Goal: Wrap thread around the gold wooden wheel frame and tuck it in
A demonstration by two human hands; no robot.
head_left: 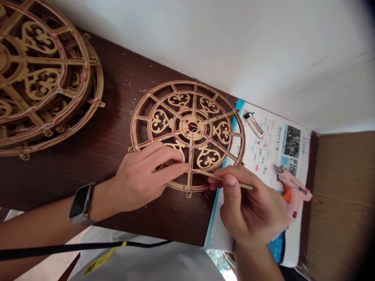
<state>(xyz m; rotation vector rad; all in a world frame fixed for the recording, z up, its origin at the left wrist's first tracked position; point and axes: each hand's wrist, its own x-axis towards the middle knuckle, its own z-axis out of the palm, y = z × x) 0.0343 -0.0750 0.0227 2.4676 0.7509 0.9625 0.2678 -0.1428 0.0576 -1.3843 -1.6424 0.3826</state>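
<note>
A round gold openwork frame (193,113) with scroll cutouts lies on the dark table. Thin red and white wires run along its ribs and rings, meeting at the central hub. My right hand (254,207) pinches a slim wooden stick (222,178), its tip touching the frame's inner ring near the front. Beside that tip, the fingers of my left hand (146,171) are drawn together over the same spot on the ring. Whatever lies between them is hidden. A smartwatch (82,203) is on my left wrist.
Similar gold frames (43,60) are stacked at the left. On the right, a printed sheet (269,117) bears a lighter (253,125) and a pink glue gun (295,191). Beyond it stands cardboard (340,195). A white wall (234,47) borders the table's (117,117) back edge. Small crumbs are scattered about.
</note>
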